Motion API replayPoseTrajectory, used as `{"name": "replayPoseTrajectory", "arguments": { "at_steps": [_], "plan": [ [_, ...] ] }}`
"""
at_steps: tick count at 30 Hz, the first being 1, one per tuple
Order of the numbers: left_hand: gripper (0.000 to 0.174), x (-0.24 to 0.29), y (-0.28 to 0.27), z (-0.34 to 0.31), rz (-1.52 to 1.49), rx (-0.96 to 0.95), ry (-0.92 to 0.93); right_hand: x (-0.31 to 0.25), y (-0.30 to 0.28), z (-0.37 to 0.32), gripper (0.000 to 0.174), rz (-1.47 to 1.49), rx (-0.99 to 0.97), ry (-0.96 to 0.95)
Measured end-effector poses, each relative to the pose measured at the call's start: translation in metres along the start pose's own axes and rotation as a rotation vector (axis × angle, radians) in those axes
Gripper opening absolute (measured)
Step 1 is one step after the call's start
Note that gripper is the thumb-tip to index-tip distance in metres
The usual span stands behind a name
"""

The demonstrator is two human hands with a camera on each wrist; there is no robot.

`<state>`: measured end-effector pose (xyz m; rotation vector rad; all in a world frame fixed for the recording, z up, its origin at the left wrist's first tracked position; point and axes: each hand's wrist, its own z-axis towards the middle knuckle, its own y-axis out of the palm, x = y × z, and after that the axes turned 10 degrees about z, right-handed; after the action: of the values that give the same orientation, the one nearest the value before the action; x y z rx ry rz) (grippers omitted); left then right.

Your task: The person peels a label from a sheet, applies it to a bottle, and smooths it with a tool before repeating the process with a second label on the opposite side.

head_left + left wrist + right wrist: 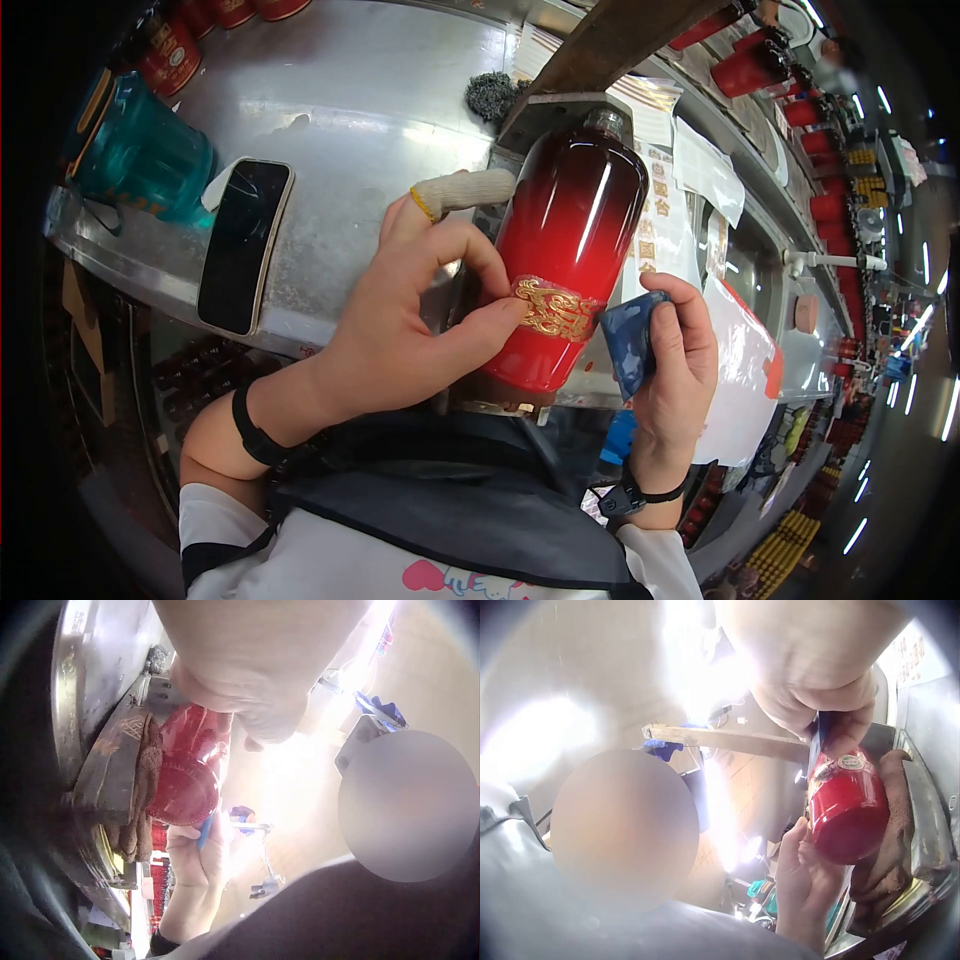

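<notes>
A glossy bottle (570, 230), black at the neck fading to red at the base, lies on a brown cloth (885, 855) in a metal holder. Around its lower part runs a gold ornamental label (556, 308). My left hand (420, 300) pinches at the label's left edge with thumb and index finger; a white knitted sleeve with a yellow hem covers another finger, which points along the bottle's side. In my right hand (680, 370), a flat blue scraper (630, 345) is held between thumb and fingers, its edge close to the label's right end.
A phone (245, 245) and a teal jug (145, 150) are on the metal table at left. Dark steel wool (492, 96) lies beyond the bottle, near a slanting wooden bar (620, 45). Sheets of gold labels (655, 200) spread at right. Red bottles (750, 70) line the far side.
</notes>
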<state>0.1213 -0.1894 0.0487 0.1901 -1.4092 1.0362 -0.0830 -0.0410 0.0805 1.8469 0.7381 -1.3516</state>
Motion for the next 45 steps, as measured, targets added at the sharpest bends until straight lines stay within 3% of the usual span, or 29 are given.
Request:
{"name": "replayPoseTrajectory", "arguments": {
  "at_steps": [2,3,5,6,8,10,14,19,25,32,44,45],
  "plan": [
    [0.035,0.001,0.000,-0.002,-0.366,-0.050,-0.283,0.003,-0.005,0.002,0.021,0.042,-0.008,0.018],
    [0.035,-0.002,0.007,0.000,-0.368,-0.043,-0.284,0.004,-0.006,0.003,0.021,0.012,-0.005,-0.003],
    [0.062,-0.013,0.029,0.004,-0.401,0.142,-0.205,0.003,-0.005,0.006,0.025,-0.021,-0.009,-0.021],
    [0.062,-0.016,0.032,0.003,-0.403,0.148,-0.209,0.001,-0.003,0.007,0.027,-0.048,-0.035,-0.009],
    [0.078,-0.019,0.036,0.002,-0.231,0.039,-0.167,0.000,-0.003,0.008,0.030,-0.079,-0.066,0.004],
    [0.079,-0.012,0.030,0.005,-0.246,-0.005,-0.171,-0.001,-0.009,0.009,0.030,-0.053,-0.121,0.092],
    [0.080,-0.010,0.022,0.010,-0.240,-0.077,-0.125,0.000,-0.007,0.013,0.035,-0.082,-0.163,0.092],
    [0.079,-0.013,0.023,0.009,-0.239,-0.058,-0.099,0.002,0.005,0.011,0.065,-0.124,-0.201,0.084],
    [0.077,-0.019,0.026,0.007,-0.291,-0.042,-0.086,-0.003,0.016,0.008,0.073,-0.136,-0.192,0.101],
    [0.078,-0.022,0.020,0.010,-0.336,-0.104,-0.077,-0.003,0.023,0.005,0.078,-0.209,-0.146,0.111],
    [0.083,-0.031,0.026,0.005,-0.359,-0.054,-0.058,0.002,0.024,0.004,0.078,-0.191,-0.108,0.099],
    [0.083,-0.031,0.026,0.005,-0.362,-0.059,-0.059,0.002,0.023,0.005,0.071,-0.211,-0.131,0.076]
  ]
}}
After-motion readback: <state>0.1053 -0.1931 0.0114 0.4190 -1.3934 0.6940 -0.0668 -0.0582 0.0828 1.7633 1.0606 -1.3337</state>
